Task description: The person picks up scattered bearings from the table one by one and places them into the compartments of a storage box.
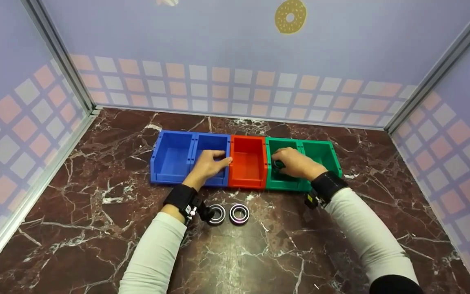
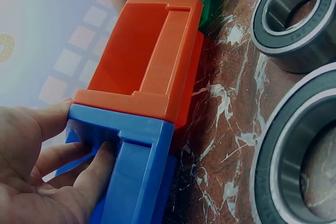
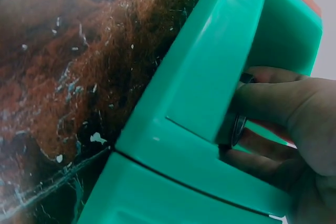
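Note:
My left hand is at the inner blue bin, fingers reaching inside it and thumb on the rim where it meets the red bin. It grips that blue wall, as the left wrist view shows. My right hand reaches into the inner green bin. Between its fingers and thumb is a metal ring bearing, low inside the bin and partly hidden by the front wall and fingers. Two more bearings lie flat on the table before the bins, a left bearing and a right bearing.
An outer blue bin and an outer green bin end the joined row. The bins stand on a brown marbled table. Patterned panels enclose the back and both sides.

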`<state>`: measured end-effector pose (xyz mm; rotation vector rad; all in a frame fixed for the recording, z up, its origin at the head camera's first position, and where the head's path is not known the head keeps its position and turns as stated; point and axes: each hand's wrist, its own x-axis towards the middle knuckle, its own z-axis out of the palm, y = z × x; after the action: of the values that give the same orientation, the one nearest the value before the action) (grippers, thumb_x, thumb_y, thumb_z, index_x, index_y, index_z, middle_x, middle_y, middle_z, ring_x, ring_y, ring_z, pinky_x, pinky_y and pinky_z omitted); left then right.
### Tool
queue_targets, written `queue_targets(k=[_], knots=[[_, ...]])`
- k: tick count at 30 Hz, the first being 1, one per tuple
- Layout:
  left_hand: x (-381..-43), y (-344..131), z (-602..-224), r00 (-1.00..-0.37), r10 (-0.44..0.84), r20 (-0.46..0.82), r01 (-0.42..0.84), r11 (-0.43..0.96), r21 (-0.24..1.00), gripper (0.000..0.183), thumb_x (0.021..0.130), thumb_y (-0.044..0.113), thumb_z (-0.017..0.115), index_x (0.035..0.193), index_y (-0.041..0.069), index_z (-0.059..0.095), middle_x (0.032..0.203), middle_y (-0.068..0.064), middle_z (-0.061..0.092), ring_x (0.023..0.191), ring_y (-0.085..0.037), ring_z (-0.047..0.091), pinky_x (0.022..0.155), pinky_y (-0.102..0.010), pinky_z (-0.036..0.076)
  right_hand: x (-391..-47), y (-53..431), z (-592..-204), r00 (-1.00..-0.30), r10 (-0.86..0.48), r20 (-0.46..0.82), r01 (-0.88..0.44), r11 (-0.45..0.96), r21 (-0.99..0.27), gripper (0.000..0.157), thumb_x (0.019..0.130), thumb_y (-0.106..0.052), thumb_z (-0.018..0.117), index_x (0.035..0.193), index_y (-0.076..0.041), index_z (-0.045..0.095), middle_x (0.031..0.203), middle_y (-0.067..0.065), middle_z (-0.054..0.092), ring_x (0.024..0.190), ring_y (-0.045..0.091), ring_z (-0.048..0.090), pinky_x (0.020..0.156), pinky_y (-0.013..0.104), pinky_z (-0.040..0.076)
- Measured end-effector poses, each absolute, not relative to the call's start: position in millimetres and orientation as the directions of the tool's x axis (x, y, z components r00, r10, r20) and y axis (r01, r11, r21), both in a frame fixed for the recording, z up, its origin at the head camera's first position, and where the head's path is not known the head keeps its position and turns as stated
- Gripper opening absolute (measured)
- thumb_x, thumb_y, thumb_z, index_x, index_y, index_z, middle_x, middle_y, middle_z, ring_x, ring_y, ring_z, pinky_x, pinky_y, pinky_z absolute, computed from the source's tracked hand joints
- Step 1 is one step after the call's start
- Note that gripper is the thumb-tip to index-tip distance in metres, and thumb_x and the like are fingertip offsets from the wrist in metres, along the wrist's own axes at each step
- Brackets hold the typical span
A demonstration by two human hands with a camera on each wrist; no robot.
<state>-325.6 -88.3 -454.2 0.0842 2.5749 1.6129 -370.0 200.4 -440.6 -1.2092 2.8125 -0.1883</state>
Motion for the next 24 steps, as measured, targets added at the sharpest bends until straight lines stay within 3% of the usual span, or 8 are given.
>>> queue_targets(k=[9,16,24], knots=[[-326.6,-87.0,-454.9,-0.992,0.092,-0.081,-0.037,0.403,0.914,0.052,0.093,0.020,0.068,0.137,-0.006,0.054,0.146,-0.023,0.051,0.138,-0.032,0.047,0.116,-0.041,0.040,-371.0,198.6,-446.5,-0.696,-0.718,0.000,-0.713,0.692,-0.112,0.016,0.080,-0.001,0.077,0.093,-0.003,0.068,0.097,0.015,0.068,0.092,0.032,0.064,0.078,0.045,0.055],[-326.3,-88.2,-455.2,-0.992,0.088,-0.094,-0.050,0.412,0.910,0.053,0.093,0.022,0.068,0.138,-0.004,0.054,0.147,-0.021,0.050,0.141,-0.032,0.042,0.120,-0.041,0.034,-369.6,196.5,-447.9,-0.700,-0.714,0.012,-0.712,0.696,-0.094,0.013,0.079,0.002,0.075,0.088,-0.002,0.066,0.090,0.015,0.067,0.086,0.032,0.064,0.074,0.044,0.054],[-326.5,-88.0,-455.1,-0.992,0.097,-0.079,-0.031,0.416,0.909,0.053,0.093,0.021,0.068,0.137,-0.005,0.055,0.145,-0.022,0.051,0.140,-0.032,0.044,0.118,-0.041,0.036,-367.7,197.2,-448.5,-0.702,-0.712,0.019,-0.710,0.699,-0.085,0.012,0.078,0.001,0.075,0.083,-0.002,0.065,0.085,0.014,0.064,0.082,0.032,0.063,0.071,0.045,0.054]])
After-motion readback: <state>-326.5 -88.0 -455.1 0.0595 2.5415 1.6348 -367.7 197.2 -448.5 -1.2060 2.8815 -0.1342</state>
